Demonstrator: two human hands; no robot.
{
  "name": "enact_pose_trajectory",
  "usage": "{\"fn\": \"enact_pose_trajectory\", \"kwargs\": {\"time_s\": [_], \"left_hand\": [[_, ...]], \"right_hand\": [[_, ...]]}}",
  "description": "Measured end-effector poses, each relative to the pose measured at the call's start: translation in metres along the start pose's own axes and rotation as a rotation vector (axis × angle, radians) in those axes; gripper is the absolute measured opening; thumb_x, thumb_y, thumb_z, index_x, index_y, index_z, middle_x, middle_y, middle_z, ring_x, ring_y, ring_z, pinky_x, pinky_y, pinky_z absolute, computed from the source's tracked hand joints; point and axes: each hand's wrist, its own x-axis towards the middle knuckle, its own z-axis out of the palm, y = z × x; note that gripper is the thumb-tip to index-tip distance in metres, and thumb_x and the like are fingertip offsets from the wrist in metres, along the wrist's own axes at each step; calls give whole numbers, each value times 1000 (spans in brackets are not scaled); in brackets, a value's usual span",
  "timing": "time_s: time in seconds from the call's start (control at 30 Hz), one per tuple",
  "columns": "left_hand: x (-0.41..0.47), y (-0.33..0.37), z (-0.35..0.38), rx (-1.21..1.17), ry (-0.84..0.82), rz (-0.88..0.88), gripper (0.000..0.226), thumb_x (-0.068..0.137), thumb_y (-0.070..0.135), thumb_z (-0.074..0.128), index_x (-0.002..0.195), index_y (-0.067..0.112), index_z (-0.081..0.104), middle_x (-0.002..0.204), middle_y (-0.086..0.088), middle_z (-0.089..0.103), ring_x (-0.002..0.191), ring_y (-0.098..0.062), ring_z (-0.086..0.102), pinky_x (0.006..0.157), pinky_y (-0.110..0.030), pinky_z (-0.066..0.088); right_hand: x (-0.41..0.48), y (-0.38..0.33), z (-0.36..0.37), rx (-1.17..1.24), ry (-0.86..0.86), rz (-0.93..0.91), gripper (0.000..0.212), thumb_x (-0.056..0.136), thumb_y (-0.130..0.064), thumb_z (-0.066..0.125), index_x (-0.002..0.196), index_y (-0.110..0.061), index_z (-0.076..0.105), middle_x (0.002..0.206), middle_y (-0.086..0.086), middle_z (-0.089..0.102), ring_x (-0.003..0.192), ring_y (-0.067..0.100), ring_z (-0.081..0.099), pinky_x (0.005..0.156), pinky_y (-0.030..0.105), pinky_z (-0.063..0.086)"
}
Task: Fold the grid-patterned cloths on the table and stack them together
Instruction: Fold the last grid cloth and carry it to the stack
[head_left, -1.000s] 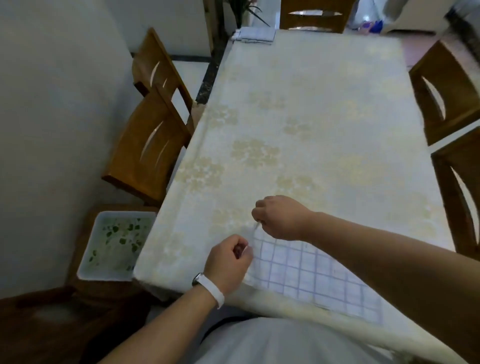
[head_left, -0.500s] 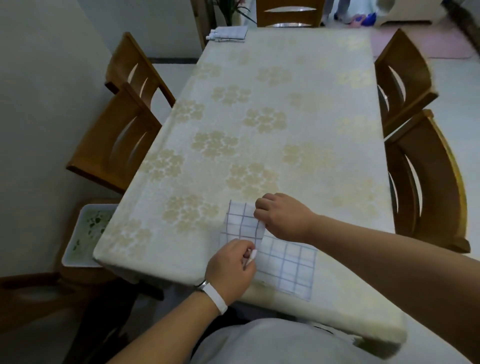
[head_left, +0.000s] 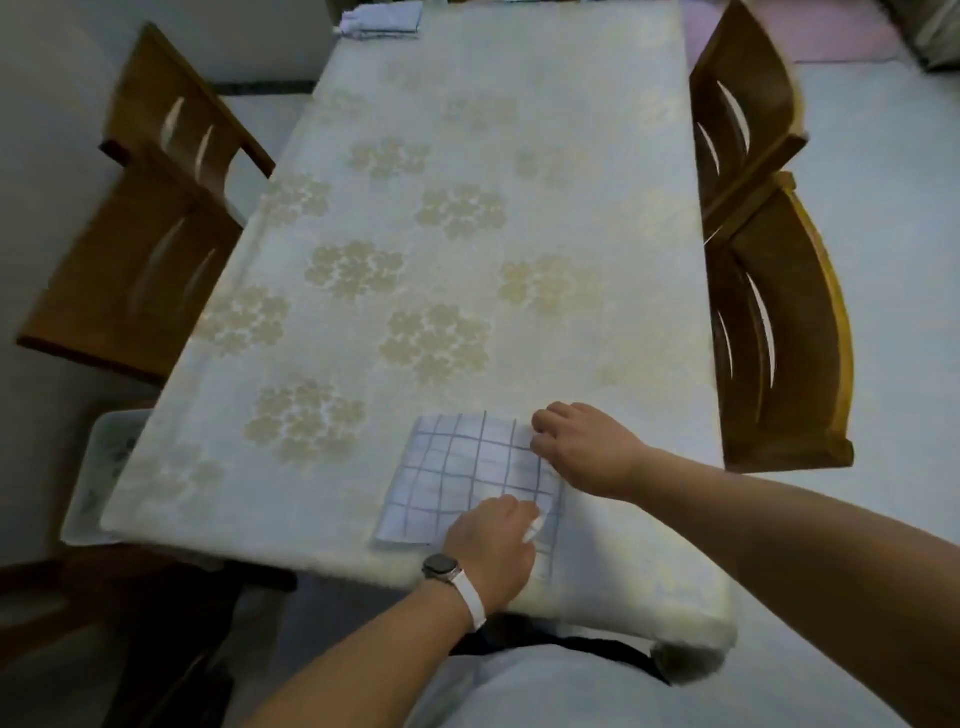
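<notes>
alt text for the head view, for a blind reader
Left hand and right hand hold the right edge of a grid-patterned cloth at the near end of a long table. Folded cloths sit at its far end, wooden chairs along both sides.

Cloth over wood, nearly all of it matt.

The table is under a thick tablecloth: matt cream fabric with a dull gold floral pattern, soft and padded-looking at the near edge. The grid cloth by the table's near edge is thin soft fabric, matt white with blue lines, faintly creased. The folded cloths at the table's far end look like similar soft fabric. The chairs along both long sides are smooth brown wood with a low varnish sheen. The tray off the table's near-left corner is white, smooth, probably plastic. The watch at the near edge has a metal-looking case and a smooth white strap.
</notes>
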Motion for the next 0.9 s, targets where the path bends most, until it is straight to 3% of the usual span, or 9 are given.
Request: {"fn": "enact_pose_trajectory", "kwargs": {"time_s": [0.07,0.23,0.33,0.43,0.5,0.6,0.77,0.83,0.9], "left_hand": [[5,1,10,-15,-54,-39,22,82,18,49,100,21,61,96,-1,62,89,-23,56,64,-32,39],[11,2,28,15,-144,-54,24,76,18,52,97,19,62,92,-3,63,84,-27,59,61,-39,50],[11,1,31,97,-209,-17,27,61,24,65,87,25,62,75,5,62,65,-20,61,42,-27,46],[8,-2,40,131,-182,9,28,60,25,64,88,24,61,74,3,60,62,-22,60,40,-29,45],[5,1,39,119,-173,16,26,72,26,58,96,20,61,84,0,61,74,-26,60,51,-34,47],[2,4,37,88,-195,14,39,84,43,46,114,20,57,99,-1,61,90,-24,56,67,-38,47],[8,-13,25,46,102,132,32,79,42,55,96,16,65,90,-1,62,79,-23,60,59,-33,52],[18,-26,11,156,98,117,45,79,46,51,112,17,60,114,-6,63,101,-26,60,76,-37,54],[28,-39,-4,296,-87,60,67,83,55,44,140,20,40,151,-8,36,137,-28,36,104,-44,39]], "right_hand": [[-2,3,11,5,-37,20,16,67,-12,75,80,-14,65,81,8,56,69,26,54,52,32,42],[-7,8,28,27,-97,50,14,63,-13,72,76,-15,65,81,8,58,70,28,56,52,32,43],[-11,8,31,36,-131,44,19,59,-13,76,73,-15,64,79,8,58,69,28,56,52,31,42],[-16,10,35,45,-146,45,20,58,-14,77,73,-16,63,79,7,58,67,27,56,50,30,40],[-19,12,37,52,-151,53,22,58,-13,77,76,-16,64,80,7,59,67,28,57,50,31,41],[-24,11,41,80,-182,72,27,65,-10,73,92,-13,66,93,11,62,76,31,59,56,34,47],[-27,2,38,105,-169,160,28,76,-18,54,102,-11,62,109,13,60,86,31,57,66,38,50],[-28,-6,36,148,-165,195,35,79,-26,48,108,-10,60,114,14,59,92,32,58,70,39,51],[-29,-15,37,170,-199,211,47,86,-35,47,125,-10,55,133,16,52,115,33,54,88,41,51]]}}
